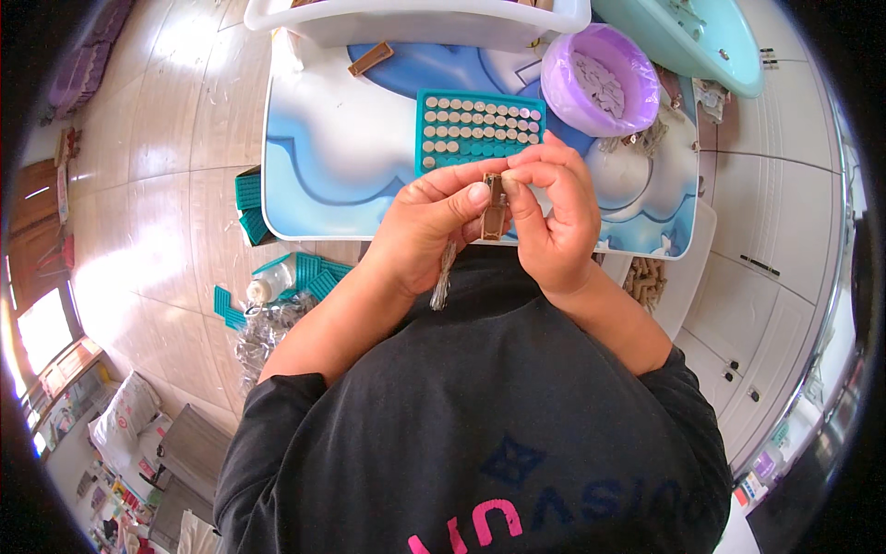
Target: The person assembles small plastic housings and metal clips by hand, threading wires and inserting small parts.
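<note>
Just over the near edge of the table, my left hand (pixel 426 217) grips a small brown rectangular casing (pixel 494 208) between thumb and fingers. From under that hand hangs a bundle of thin pale strands (pixel 444 277), perhaps wires. My right hand (pixel 558 208) closes on the casing's upper right side, thumb and index finger pinched together. Whatever small piece lies between those fingertips is hidden. Right behind my hands sits a teal tray (pixel 421 129) with rows of round silvery discs (pixel 480 118); some of its nearer places hold no disc. A similar brown casing (pixel 371 59) lies farther back.
A purple-lined tub (pixel 563 78) of pale flat pieces stands on the blue-and-white table (pixel 323 189). Behind are a white bin (pixel 415 26) and a turquoise basin (pixel 738 55). Teal trays (pixel 314 270), a bottle (pixel 268 282) and clear plastic (pixel 272 332) lie to my left. Brown parts (pixel 644 282) sit at right.
</note>
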`<state>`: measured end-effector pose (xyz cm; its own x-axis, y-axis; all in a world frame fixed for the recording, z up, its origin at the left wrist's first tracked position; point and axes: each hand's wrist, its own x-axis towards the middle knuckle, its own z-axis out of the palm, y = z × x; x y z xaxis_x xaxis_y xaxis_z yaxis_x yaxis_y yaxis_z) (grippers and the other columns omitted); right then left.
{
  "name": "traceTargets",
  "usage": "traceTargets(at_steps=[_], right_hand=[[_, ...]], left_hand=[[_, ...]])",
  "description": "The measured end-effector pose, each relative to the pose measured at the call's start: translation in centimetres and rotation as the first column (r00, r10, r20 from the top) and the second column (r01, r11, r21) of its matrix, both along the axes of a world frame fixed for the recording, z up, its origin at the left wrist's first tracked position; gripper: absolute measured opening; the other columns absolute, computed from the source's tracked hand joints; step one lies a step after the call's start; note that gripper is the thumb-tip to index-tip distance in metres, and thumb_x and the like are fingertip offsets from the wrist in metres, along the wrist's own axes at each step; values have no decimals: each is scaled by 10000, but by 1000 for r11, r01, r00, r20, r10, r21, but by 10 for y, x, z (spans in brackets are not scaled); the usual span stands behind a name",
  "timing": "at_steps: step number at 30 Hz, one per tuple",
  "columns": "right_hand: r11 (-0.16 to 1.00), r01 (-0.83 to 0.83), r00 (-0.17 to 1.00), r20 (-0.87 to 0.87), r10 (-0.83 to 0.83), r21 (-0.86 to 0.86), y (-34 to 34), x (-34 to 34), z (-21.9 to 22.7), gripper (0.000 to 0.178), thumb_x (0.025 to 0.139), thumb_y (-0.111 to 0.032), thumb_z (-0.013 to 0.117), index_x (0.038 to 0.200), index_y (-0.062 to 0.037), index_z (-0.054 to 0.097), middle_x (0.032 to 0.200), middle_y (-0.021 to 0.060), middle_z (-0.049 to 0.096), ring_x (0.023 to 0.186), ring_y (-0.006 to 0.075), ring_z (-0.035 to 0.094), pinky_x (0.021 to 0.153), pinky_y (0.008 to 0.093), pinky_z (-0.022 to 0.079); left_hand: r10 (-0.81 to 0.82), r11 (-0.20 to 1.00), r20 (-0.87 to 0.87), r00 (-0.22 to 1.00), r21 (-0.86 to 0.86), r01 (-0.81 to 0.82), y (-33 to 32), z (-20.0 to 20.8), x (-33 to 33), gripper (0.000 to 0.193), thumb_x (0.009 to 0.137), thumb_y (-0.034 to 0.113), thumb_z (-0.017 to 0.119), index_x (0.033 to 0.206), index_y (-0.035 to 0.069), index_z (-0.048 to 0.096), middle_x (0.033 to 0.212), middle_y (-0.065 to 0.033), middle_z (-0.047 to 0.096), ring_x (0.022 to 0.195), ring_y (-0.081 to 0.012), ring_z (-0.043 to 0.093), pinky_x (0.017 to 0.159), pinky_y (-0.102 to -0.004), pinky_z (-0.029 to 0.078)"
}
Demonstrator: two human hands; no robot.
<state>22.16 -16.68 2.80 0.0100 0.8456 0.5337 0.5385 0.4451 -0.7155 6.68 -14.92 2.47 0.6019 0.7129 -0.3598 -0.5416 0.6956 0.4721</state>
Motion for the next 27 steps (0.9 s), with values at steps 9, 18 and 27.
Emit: traceTargets(at_steps=[9,18,27], right_hand=[[997,-72,997,20,73,-40,4,3,3,41,804,-22,626,813,-21,586,886,102,589,830,229,575,928,420,419],[950,-95,971,-240,21,-298,-13,-9,-3,442,759,-102,714,1114,-21,463,920,107,578,836,207,575,758,318,463],[810,-274,892,-452,12,-518,-17,-20,4,586,743,15,694,1233,-23,375,925,101,600,846,143,587,745,269,469]], left_hand=[[-12,999,-113,993,36,17,3,2,-5,391,869,194,613,1183,-28,543,1058,-128,624,923,-203,622,821,-348,515],[289,937,-313,905,289,-199,1,7,-2,301,913,125,542,1168,-33,525,1088,-154,613,954,-212,617,840,-337,508],[488,775,-323,811,588,-232,-3,14,-1,277,900,35,541,1163,-44,506,1071,-147,623,950,-180,605,837,-294,493]])
